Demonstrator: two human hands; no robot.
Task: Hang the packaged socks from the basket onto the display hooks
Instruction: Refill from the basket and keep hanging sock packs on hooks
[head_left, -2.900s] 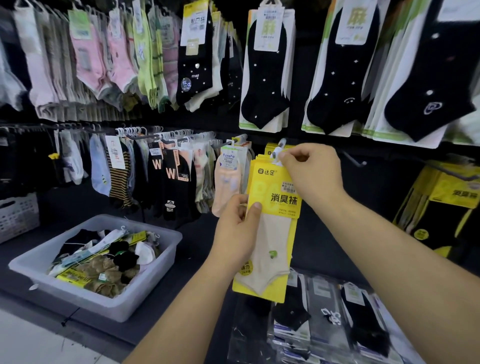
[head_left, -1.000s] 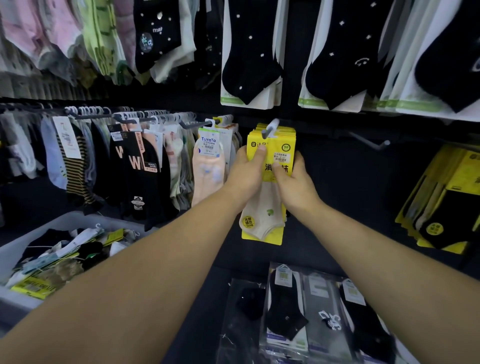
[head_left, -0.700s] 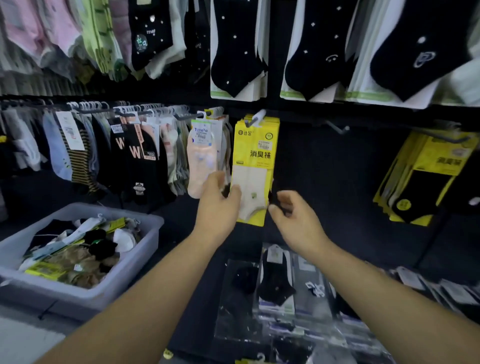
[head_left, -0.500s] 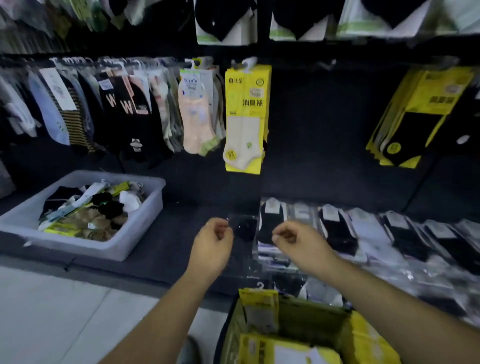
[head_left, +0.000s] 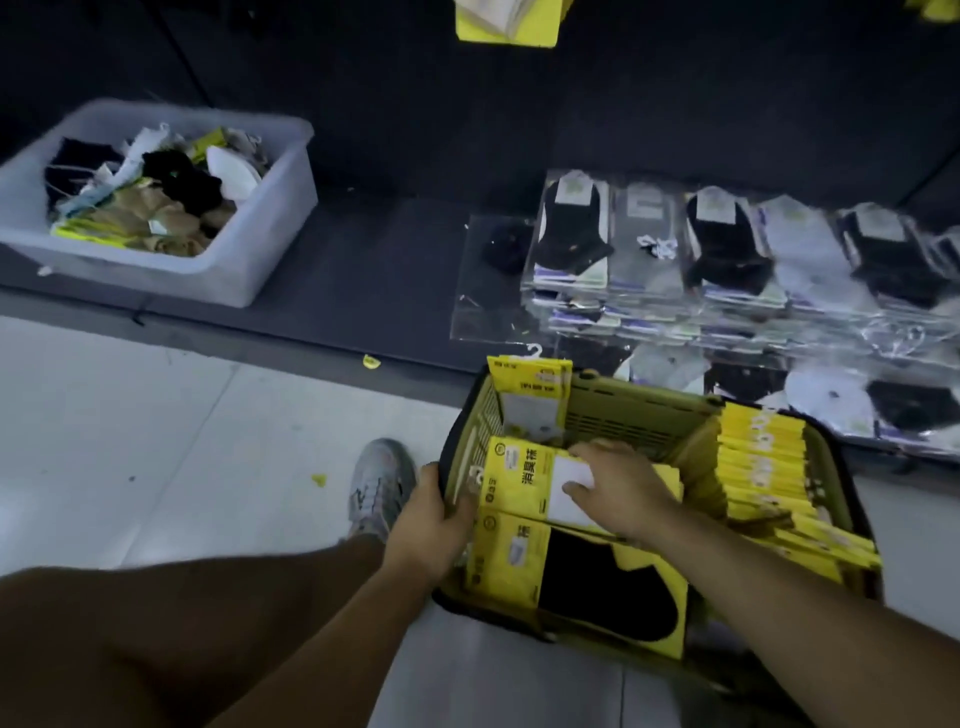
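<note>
Lays the fingers (head_left: 589, 451) of the right hand (head_left: 621, 493) loosely spread and fairly straight across the white sock window of a yellow sock pack (head_left: 519, 475). Touches it only, with no pinch closed round it as far as can be seen. Hooks the left hand (head_left: 431, 525) over the left rim of the basket (head_left: 639, 415), curled round that rim, apparently to steady it.

Finds the touched pack lying flat on top at the left side of the basket. Sits between an upright pack (head_left: 530, 400) in the far-left corner, whose white hanger hook (head_left: 534, 352) pokes above the rim, and a black-sock pack (head_left: 597, 587) nearer. Leaves a row of packs (head_left: 763, 467) standing on edge along the right side.

Looks light, thin and card-backed: probably stiff enough to lift by one end, yet easy to bend, and likely slippery under flat fingers. Seems best taken by the printed card header at its left end, thumb beneath, keeping the hanger free for the display hooks, which are out of view.

Sets the basket on the pale floor (head_left: 156, 441), near a shoe (head_left: 379, 483) on the left. Shows beyond it a low dark shelf (head_left: 363, 270) with clear-wrapped socks (head_left: 727, 244) at the far right and a white bin (head_left: 249, 260) of loose socks at the far left.
</note>
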